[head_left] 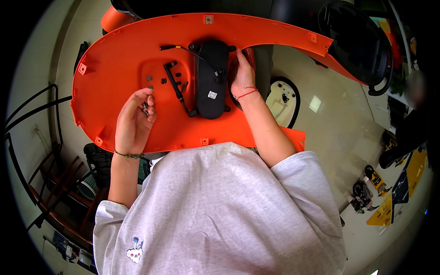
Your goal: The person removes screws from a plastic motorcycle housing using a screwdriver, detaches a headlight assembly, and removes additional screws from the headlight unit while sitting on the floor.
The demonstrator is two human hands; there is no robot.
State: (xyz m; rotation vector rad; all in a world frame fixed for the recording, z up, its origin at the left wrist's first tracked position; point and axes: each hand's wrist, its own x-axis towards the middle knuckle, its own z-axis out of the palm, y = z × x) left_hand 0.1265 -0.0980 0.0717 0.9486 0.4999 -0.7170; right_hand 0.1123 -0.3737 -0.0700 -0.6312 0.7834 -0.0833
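A large curved orange plastic panel [110,59] lies across my lap, its inner side up. Attached near its middle is a long black oval housing [210,82] with a short cable [172,47]. My left hand [135,117] is raised over the panel's left part, its fingers curled around small shiny metal pieces [145,108]; a small grey plug shows at its fingertips. By the housing's right side, my right hand [244,78] grips the panel's inner edge, thumb up and other fingers mostly hidden. Between the hands is a jointed black bracket [174,85].
Several small dark round plugs [163,81] lie on the panel beside the bracket. A white, black-rimmed oval part [282,101] is on the floor to the right. Wooden chairs [59,188] stand at the lower left. Small model vehicles [376,181] sit at the far right.
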